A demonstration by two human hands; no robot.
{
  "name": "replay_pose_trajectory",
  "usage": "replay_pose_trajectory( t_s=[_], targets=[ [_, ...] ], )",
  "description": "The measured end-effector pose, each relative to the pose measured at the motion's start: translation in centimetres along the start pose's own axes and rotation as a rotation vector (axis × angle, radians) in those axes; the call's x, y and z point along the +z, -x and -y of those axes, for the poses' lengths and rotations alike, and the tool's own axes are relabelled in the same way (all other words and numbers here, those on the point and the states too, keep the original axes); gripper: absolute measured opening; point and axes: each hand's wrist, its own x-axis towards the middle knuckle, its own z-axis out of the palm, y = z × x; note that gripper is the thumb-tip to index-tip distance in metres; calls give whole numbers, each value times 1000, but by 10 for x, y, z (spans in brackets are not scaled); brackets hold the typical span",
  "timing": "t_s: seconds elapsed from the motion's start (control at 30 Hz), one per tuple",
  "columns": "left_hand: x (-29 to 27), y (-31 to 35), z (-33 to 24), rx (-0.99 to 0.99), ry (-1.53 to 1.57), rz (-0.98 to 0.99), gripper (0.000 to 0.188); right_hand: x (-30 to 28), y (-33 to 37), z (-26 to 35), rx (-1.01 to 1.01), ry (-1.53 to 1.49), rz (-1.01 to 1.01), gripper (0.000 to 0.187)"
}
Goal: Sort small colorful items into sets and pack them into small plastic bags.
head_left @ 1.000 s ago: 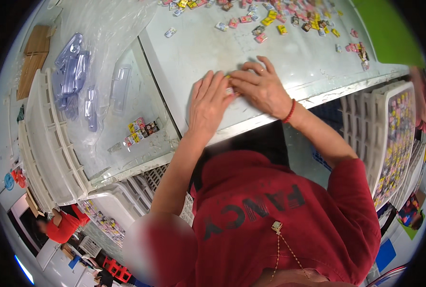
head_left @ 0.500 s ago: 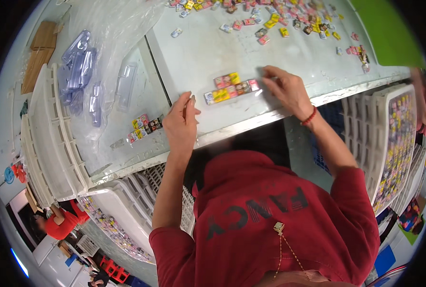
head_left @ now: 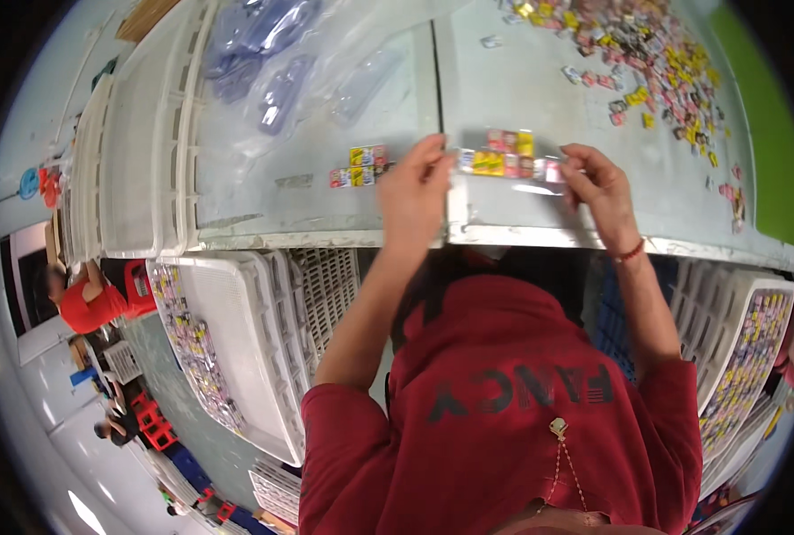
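Note:
A short row of tiny printed blocks (head_left: 497,164), in yellow, pink, brown and white, lies between my hands, with a few more blocks (head_left: 509,141) set along its far side. At the row's right end, the fingers and thumb of my right hand (head_left: 600,189) close on the last pinkish-white block. My left hand (head_left: 413,194) is curled at the left end, fingertips against the whitish block there; motion blurs it a little. Left of this hand sits a second small cluster of similar blocks (head_left: 358,169), partly covered by the hand.
Loose blocks (head_left: 629,45) are heaped at the far right. Clear plastic trays (head_left: 277,94) and film lie at the left. A seam (head_left: 439,76) crosses the tabletop. White crates (head_left: 227,334) holding blocks stand below the front edge; a person in red (head_left: 94,299) is far left.
My view has turned, so the table sits differently in it. Both hands have come in to the ends of the block row, where a gap showed before on either side.

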Motion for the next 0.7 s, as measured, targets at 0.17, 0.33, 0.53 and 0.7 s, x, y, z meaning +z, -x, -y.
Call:
replay_pose_trajectory(
  t_s=[0.17,0.33,0.53,0.7],
  targets=[
    [-84,-13,23,-49,25,-231,25,94,-28,7,-70,17,215,24],
    [-122,-12,60,-75,-107,-324,22,150,-46,-7,-68,112,241,24],
    [-121,-10,64,-16,-289,-288,28,153,-46,-7,-84,265,203,29],
    [-128,-8,54,331,-449,-452,14,144,-33,-17,-211,278,60,28]
  ],
)
